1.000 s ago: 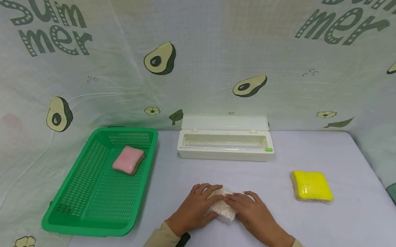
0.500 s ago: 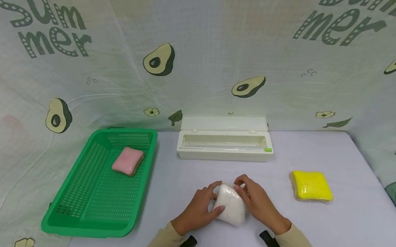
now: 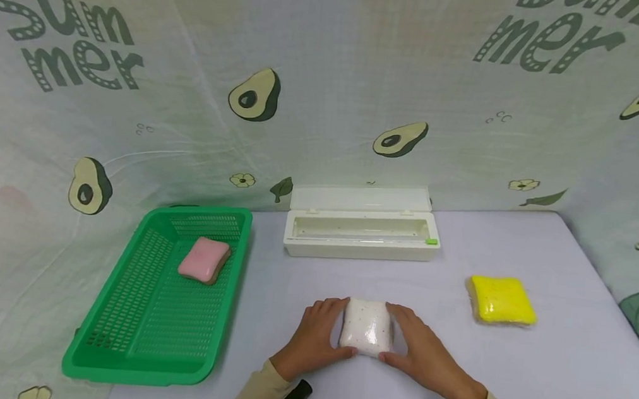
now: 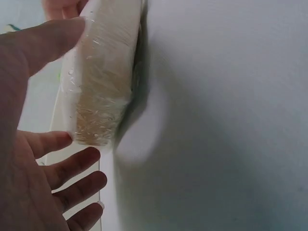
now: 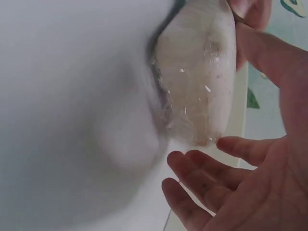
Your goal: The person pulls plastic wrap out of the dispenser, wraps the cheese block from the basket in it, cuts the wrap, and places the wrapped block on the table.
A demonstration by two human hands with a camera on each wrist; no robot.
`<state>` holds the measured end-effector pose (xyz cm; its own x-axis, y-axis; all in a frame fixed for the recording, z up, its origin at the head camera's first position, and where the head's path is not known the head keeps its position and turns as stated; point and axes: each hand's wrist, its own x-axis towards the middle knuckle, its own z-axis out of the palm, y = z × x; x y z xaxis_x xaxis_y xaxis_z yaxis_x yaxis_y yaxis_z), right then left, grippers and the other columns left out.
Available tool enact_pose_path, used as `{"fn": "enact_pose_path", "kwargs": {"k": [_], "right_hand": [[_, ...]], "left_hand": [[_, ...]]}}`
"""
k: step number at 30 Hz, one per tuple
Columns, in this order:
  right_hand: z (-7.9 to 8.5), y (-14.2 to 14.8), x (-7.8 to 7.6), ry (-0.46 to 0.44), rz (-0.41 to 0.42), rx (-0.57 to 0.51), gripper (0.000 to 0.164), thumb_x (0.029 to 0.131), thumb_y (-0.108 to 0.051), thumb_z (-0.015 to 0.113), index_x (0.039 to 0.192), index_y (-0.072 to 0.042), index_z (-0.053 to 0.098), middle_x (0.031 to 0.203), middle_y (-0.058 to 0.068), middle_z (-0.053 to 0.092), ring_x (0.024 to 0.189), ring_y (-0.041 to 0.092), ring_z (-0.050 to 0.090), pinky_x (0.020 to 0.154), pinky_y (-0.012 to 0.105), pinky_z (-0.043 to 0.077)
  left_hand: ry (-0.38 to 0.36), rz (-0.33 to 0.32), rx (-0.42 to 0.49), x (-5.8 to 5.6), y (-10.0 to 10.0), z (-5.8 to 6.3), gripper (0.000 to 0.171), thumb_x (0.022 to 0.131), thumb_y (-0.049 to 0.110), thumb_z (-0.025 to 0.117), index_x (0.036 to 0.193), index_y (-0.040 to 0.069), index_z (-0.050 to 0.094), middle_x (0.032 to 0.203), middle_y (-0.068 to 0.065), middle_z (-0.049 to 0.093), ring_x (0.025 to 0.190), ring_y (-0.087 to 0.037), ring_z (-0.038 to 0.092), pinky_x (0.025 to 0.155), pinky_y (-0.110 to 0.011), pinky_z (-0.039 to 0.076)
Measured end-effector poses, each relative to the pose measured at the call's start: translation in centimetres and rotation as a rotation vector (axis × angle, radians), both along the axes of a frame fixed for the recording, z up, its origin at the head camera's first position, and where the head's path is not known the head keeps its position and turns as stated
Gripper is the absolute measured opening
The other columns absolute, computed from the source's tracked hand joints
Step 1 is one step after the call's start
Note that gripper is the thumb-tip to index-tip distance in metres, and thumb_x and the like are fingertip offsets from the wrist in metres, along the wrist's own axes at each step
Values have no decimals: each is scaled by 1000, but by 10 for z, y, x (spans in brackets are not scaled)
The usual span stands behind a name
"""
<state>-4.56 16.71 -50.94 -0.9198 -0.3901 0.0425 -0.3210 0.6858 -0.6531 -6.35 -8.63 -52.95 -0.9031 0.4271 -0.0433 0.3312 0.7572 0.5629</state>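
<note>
A soft-looking square block [image 3: 367, 327] with a white, lightly speckled top lies on the table between my hands, wrapped in clear film. My left hand [image 3: 316, 333] holds its left side, thumb at the near corner and forefinger at the far one. On the opposite side my right hand [image 3: 426, 353] pinches the block the same way. Both wrist views show wrinkled film over the block's tan side [image 4: 98, 113], with the remaining fingers [image 5: 192, 173] spread off it.
At the back stands a white cling film dispenser [image 3: 360, 252] with its lid raised. A green basket [image 3: 135, 375] on the left holds a pink block [image 3: 204, 260]. To the right lies a yellow film-wrapped block [image 3: 501, 300]. A printed cloth [image 3: 321, 54] hangs behind.
The wrapped block has been turned over, from its wrinkled-film side to its smooth white side, and squared up. My right hand has shifted from its far corner to its right side.
</note>
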Motion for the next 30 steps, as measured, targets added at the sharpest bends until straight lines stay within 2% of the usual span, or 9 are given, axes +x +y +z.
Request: {"fn": "enact_pose_path", "kwargs": {"k": [2, 5, 12, 16, 21, 24, 27, 28, 30], "right_hand": [[-3, -1, 4, 0, 11, 17, 95, 80, -22, 95, 155, 5, 42, 153, 23, 53, 136, 42, 56, 106, 59, 49], [-7, -3, 6, -12, 0, 6, 99, 77, -12, 95, 157, 7, 40, 155, 27, 49, 139, 45, 53, 109, 59, 48], [-7, -2, 9, -97, -29, -62, 94, 82, 3, 87, 159, 9, 33, 161, 31, 41, 147, 47, 44, 114, 57, 41], [-4, 8, 12, -77, -59, -64, 92, 81, 8, 86, 158, 9, 35, 160, 31, 43, 146, 47, 45, 113, 57, 41], [-5, 34, 13, -15, -67, -45, 91, 77, 10, 87, 155, 9, 40, 156, 30, 49, 142, 48, 49, 110, 58, 43], [-6, 52, 13, 21, -74, -32, 94, 74, 10, 89, 155, 6, 42, 154, 27, 52, 140, 48, 51, 115, 32, 43], [-7, 68, 12, 38, -83, -48, 96, 72, 11, 89, 156, 5, 42, 154, 27, 52, 140, 49, 50, 111, 6, 26], [-8, 72, 11, 36, -89, -54, 97, 72, 12, 88, 157, 4, 42, 154, 27, 51, 141, 47, 49, 107, 1, 18], [-9, 81, 11, 36, -92, -73, 97, 73, 13, 87, 157, 5, 40, 155, 29, 49, 147, 36, 45, 106, -2, 15]], "left_hand": [[-7, -20, -25, 0, -1, 1, 95, 85, 43, 90, 159, 7, 43, 150, -5, 54, 134, -24, 47, 110, -48, 39], [-5, -33, -42, -1, -1, 1, 97, 82, 39, 93, 159, 7, 44, 149, -5, 55, 135, -24, 47, 110, -47, 39], [50, -17, -38, -2, 9, -3, 96, 76, 37, 97, 153, 4, 51, 142, -3, 62, 128, -21, 51, 108, -43, 41], [93, -28, -44, 1, 23, -7, 98, 76, 42, 97, 153, 2, 50, 141, -4, 62, 127, -21, 51, 108, -43, 42], [114, -95, -66, 3, 45, -7, 102, 79, 47, 93, 156, 1, 45, 143, -5, 59, 129, -19, 50, 110, -41, 42], [123, -142, -83, 2, 59, -5, 100, 82, 47, 91, 158, 1, 43, 145, -5, 57, 130, -18, 48, 109, -38, 41], [134, -171, -88, 0, 72, -2, 96, 85, 44, 90, 158, 2, 43, 146, -5, 56, 131, -18, 48, 107, -36, 40], [134, -179, -90, -1, 76, -1, 95, 86, 43, 89, 158, 2, 42, 146, -5, 55, 131, -18, 47, 107, -35, 40], [144, -188, -99, -3, 85, -1, 94, 87, 43, 88, 158, 2, 42, 146, -5, 55, 132, -17, 48, 107, -34, 40]]}}
